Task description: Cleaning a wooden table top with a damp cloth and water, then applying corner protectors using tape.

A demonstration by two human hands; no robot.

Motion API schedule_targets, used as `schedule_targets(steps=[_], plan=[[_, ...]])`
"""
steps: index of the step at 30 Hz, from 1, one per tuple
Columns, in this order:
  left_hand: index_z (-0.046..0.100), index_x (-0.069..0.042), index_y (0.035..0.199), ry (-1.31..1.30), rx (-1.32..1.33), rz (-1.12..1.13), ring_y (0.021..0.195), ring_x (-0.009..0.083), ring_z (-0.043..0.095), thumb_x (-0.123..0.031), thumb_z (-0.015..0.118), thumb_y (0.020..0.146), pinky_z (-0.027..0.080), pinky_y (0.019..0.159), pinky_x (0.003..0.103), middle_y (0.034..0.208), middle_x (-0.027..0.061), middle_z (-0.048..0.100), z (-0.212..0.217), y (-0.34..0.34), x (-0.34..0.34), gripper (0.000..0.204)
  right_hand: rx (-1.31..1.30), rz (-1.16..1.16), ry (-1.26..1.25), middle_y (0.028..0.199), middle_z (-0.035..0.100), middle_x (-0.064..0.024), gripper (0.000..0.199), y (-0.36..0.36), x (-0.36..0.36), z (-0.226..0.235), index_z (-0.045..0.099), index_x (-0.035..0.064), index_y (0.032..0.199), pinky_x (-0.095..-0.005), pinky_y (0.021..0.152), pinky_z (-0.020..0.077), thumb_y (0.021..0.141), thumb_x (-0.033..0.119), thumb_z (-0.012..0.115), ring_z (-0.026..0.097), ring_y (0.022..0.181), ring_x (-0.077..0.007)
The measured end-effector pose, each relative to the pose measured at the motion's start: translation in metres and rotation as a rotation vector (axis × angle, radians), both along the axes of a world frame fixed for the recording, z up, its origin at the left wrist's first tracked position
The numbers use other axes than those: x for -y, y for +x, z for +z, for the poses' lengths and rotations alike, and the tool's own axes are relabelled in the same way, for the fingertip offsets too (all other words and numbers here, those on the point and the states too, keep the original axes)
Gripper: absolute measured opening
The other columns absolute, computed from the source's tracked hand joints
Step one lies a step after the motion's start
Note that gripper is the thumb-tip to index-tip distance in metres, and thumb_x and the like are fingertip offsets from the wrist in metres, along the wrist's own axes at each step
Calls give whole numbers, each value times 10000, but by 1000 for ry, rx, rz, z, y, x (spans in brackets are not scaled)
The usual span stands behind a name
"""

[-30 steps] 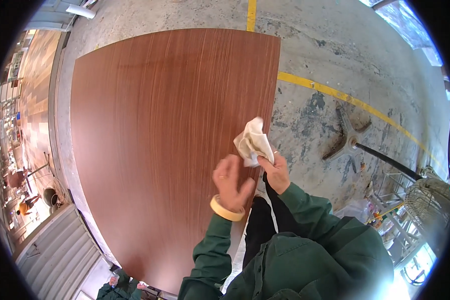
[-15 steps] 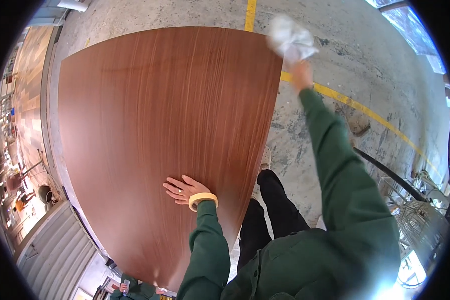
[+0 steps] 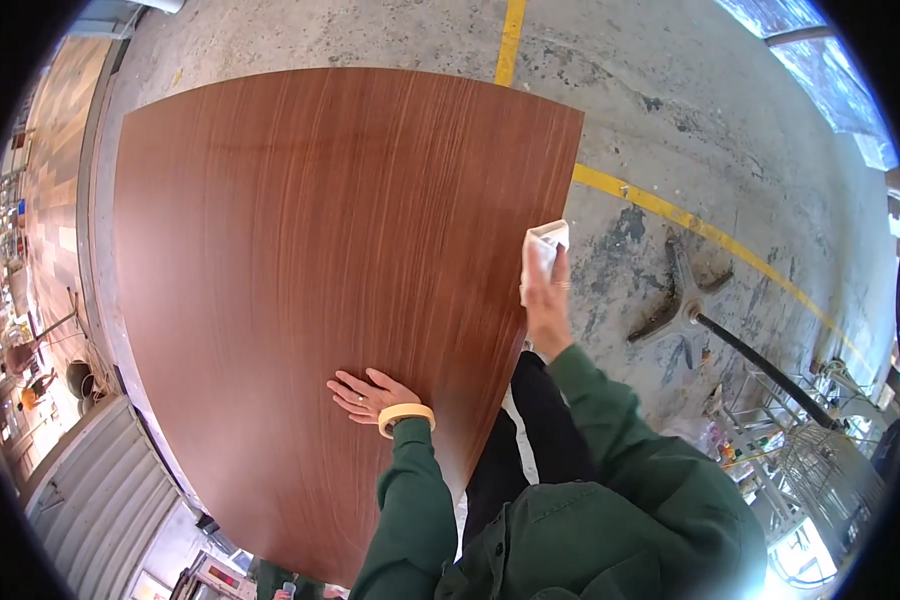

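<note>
"White cloth: how did it seem?"

"Soft and light, best held bunched; the right hand gripped it at the right edge of the brown panel, left hand spread flat nearer."

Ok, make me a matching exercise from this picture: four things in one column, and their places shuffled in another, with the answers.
1. Left hand
2. White cloth
3. Pale yellow ring
4. Star-shaped base

A. Between hand and green sleeve
B. On the concrete floor
C. Flat on the brown panel
D. In the right hand

Pairs: 1-C, 2-D, 3-A, 4-B.
</note>
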State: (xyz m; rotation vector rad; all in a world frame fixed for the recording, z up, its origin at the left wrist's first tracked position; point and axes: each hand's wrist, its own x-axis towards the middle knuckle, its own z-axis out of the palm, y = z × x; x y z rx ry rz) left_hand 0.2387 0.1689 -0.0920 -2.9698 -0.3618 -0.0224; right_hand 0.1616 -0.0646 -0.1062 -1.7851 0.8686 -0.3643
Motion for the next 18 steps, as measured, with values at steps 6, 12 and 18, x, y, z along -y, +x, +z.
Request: schedule_targets(steps=[6, 12, 18], plan=[[239, -142, 1367, -6, -7, 10, 1307, 269, 202, -364, 317, 912, 179, 1051, 458, 1438, 63, 184, 3, 2, 0, 513, 13, -513, 17, 1282, 401, -231, 500, 54, 19, -1, 216, 69, 1368, -331, 946, 328, 924, 245, 363, 422, 1159, -353], [241, -140, 1365, -19, 23, -30, 1306, 272, 200, -353, 307, 915, 172, 1047, 478, 1438, 66, 182, 0, 1, 0, 503, 40, -512, -128, 870, 538, -263, 443, 98, 147, -42, 518, -39, 947, -435, 725, 386, 909, 373, 360, 523, 827, -388], [250, -127, 1361, -5, -10, 5, 1306, 278, 203, -335, 319, 912, 181, 1043, 482, 1434, 86, 187, 2, 0, -2, 499, 11, -526, -49, 813, 525, -217, 431, 116, 173, -30, 496, -36, 872, -384, 698, 380, 898, 381, 393, 482, 744, -319]])
